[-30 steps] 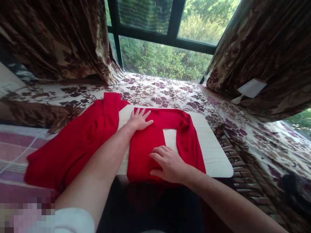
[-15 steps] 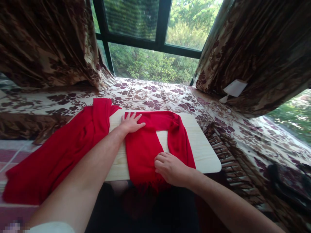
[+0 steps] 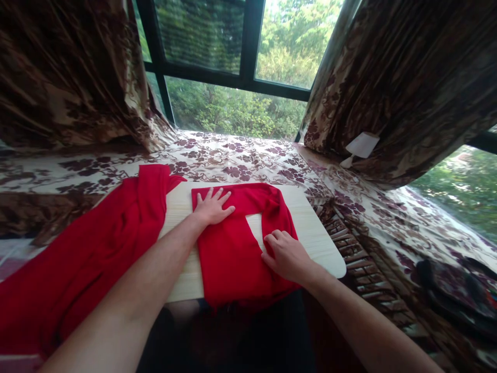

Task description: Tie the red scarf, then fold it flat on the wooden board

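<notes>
A red fringed scarf (image 3: 229, 259) lies bent on a small pale wooden table (image 3: 314, 228), with a gap of bare wood between its wide left part and its narrower right strand. My left hand (image 3: 213, 206) presses flat on the scarf's far left corner, fingers spread. Toward the right, my right hand (image 3: 286, 254) has its fingers curled and closed on the scarf; the fingertips are partly hidden. The scarf's near end hangs slightly over the table's front edge. Another length of red cloth (image 3: 104, 248) drapes off the table's left side, beside my left forearm.
A floral-covered ledge (image 3: 233, 155) runs behind the table below the window (image 3: 236, 109). On the right stand a small white lamp (image 3: 363, 145) and a dark bag (image 3: 454, 290). Brown patterned curtains (image 3: 361, 77) hang on both sides.
My right hand has moved away and to the right, from the scarf's near fringe toward its right strand. My left hand stays pressed on the far corner. The view has shifted slightly.
</notes>
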A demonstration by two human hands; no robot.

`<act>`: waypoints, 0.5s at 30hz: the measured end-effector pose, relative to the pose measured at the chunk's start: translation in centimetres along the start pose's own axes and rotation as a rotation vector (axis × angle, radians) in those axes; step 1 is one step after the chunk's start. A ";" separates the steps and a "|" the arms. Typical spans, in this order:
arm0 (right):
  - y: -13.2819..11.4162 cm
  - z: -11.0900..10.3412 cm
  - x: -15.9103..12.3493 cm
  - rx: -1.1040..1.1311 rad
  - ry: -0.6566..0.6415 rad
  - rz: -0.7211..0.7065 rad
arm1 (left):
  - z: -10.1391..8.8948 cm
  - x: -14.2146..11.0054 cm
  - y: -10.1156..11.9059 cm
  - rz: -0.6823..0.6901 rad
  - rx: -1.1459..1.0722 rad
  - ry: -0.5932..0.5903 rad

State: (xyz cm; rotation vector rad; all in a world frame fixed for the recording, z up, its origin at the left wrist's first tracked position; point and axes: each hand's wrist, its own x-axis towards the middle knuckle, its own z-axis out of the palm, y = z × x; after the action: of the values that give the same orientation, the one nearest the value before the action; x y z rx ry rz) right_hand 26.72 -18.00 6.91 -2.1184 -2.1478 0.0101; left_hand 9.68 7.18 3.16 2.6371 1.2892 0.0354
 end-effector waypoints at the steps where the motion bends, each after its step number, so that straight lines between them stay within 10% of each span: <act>1: 0.2 0.4 0.1 -0.043 -0.015 0.020 | 0.0 0.0 -0.1 0.000 0.003 -0.009; 9: 5.5 -1.7 1.0 0.038 0.086 0.351 | -0.2 0.4 -0.7 0.024 0.017 -0.011; 15: 8.6 -2.6 0.9 0.136 -0.113 0.256 | -0.2 0.3 -0.9 0.045 0.014 -0.011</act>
State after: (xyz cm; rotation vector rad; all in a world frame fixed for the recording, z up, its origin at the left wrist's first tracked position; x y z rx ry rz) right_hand 35.50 -17.13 8.74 -2.3444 -1.8554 0.2971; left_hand 9.19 7.99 3.20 2.6738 1.2307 0.0185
